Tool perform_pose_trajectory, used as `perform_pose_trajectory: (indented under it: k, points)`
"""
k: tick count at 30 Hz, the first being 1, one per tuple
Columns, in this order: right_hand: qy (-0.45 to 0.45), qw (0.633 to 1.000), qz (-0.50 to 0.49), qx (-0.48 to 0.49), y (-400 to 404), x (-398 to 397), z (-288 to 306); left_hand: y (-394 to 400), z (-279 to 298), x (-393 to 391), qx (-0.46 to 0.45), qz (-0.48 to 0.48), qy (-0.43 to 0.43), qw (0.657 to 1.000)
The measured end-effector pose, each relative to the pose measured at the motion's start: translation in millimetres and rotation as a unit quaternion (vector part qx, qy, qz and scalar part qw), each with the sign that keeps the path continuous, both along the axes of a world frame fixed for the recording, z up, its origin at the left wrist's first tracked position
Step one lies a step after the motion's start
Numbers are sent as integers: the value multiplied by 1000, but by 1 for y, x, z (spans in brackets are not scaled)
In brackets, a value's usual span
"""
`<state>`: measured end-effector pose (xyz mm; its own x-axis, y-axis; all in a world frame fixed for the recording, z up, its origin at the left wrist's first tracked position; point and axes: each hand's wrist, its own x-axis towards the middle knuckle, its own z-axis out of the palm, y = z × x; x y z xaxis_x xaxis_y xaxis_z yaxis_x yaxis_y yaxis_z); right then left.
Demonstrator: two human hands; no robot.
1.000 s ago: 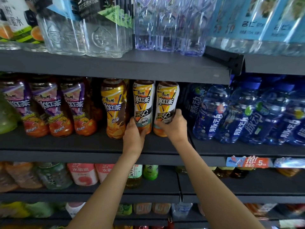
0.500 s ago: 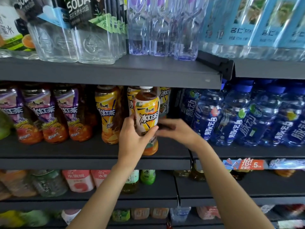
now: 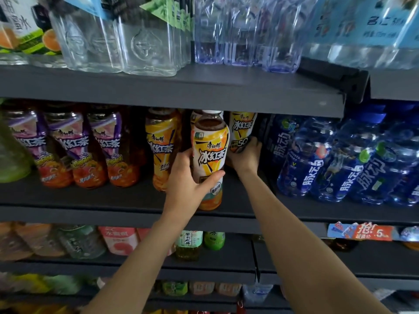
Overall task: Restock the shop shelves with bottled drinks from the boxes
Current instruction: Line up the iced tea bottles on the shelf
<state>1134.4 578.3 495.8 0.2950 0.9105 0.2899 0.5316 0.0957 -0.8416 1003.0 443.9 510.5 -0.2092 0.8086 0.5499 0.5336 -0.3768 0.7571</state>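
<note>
On the middle shelf (image 3: 127, 200), at its front edge, the person's left hand (image 3: 189, 180) grips a yellow-labelled tea bottle (image 3: 209, 159), thumb across the lower label and fingers wrapped round the far side; the bottle stands upright, its white cap just under the shelf above, its base at or just above the shelf lip, though I cannot tell whether it touches. Right behind it, deeper in, the right hand (image 3: 246, 155) curls round the lower part of a second tea bottle (image 3: 241, 130) of the same kind, which also stands upright. Just left of the held bottle stands an orange bottle (image 3: 162, 150), and further left a row of three purple-labelled bottles (image 3: 65, 146). To the right, blue bottles (image 3: 335, 159) crowd the neighbouring bay, leaning slightly. Up on the top shelf (image 3: 204, 87) sit clear water bottles (image 3: 145, 41) and, at the far right, pale blue-labelled ones (image 3: 371, 30). Below, the lower shelf (image 3: 204, 266) holds a green tea bottle (image 3: 189, 244) between the two forearms and pink cartons (image 3: 119, 241) to its left. A red and blue price tag (image 3: 362, 232) hangs on the middle shelf's front rail at the right.
</note>
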Motion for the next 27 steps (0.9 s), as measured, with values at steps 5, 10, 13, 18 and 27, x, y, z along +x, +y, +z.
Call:
perform_pose_trajectory:
  k: [5,10,13,18,27]
  points:
    - [-21,1000,-22,6,-8,-4,1,0,-1,2,7,9,11,1000]
    - [15,1000,-4,-15,-29,11,1,0,3,9,5,26,35,999]
    - [55,998,14,17,-61,27,-2,5,6,22,-2,26,51,998]
    - [97,967,233,-37,-104,44,2,22,11,55,-11,38,69,997]
    - [-17,993,114,10,-88,27,0,2,-17,33,56,108,41,992]
